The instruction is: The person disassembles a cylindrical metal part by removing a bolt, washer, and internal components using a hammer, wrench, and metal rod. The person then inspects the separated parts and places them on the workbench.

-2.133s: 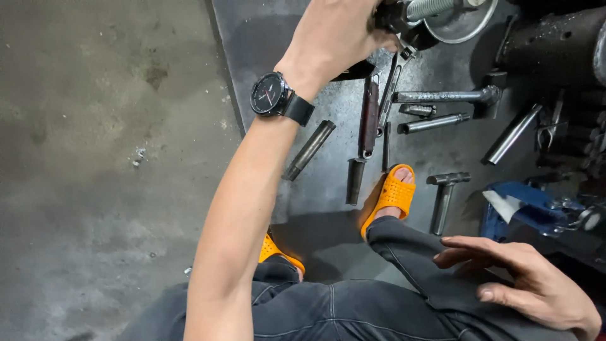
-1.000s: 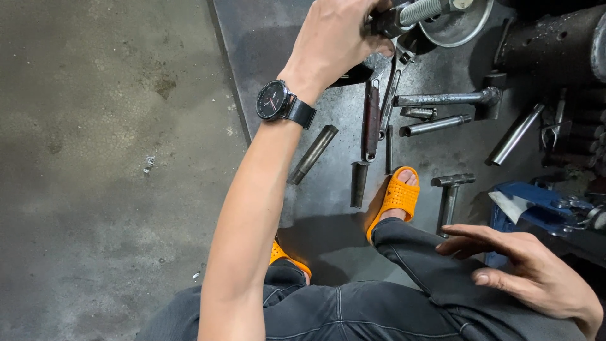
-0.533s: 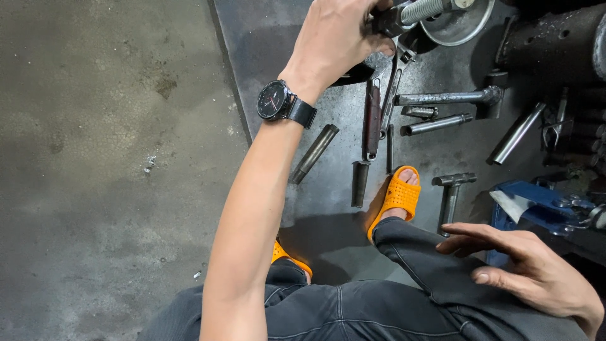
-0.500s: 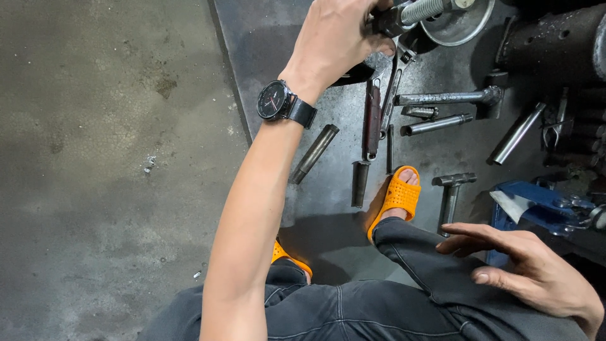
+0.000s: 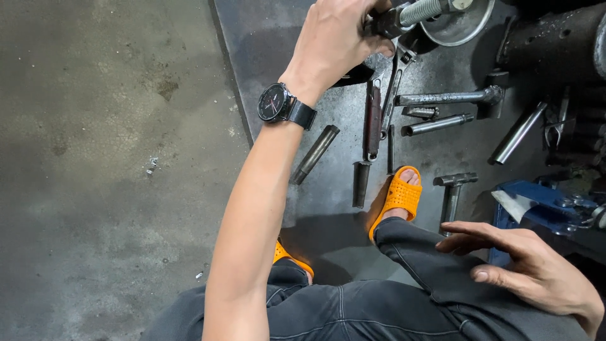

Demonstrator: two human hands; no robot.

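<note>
Hands at work over a dark steel floor plate [image 5: 303,208] strewn with tools: the left hand [image 5: 338,41], a black wristwatch [image 5: 276,102] on its wrist, is stretched out at arm's length and closed over a dark fitting on the end of a threaded rod [image 5: 420,9] at the top of the view. The fingers wrap the part tightly, which suggests they are steadying or turning it; what the fitting is exactly cannot be told, since the hand covers most of it. Just beyond the rod lies a shallow round metal dish [image 5: 461,25].

The right hand [image 5: 527,271] grips nothing. It lies flat and open on the right knee of the dark trousers, fingers spread, seemingly propping the body while the other arm reaches forward.

The person crouches on the plate in orange slippers [image 5: 399,197], feet planted among the tools so that everything stays within reach: an open-ended spanner [image 5: 396,79] directly below the working hand, short steel tubes [image 5: 315,153] alongside, a long bolt-like bar [image 5: 445,98] to the right, and a hammer-shaped piece [image 5: 451,189] beside the right foot. Bare concrete floor [image 5: 95,158] fills the left half of the frame.
</note>
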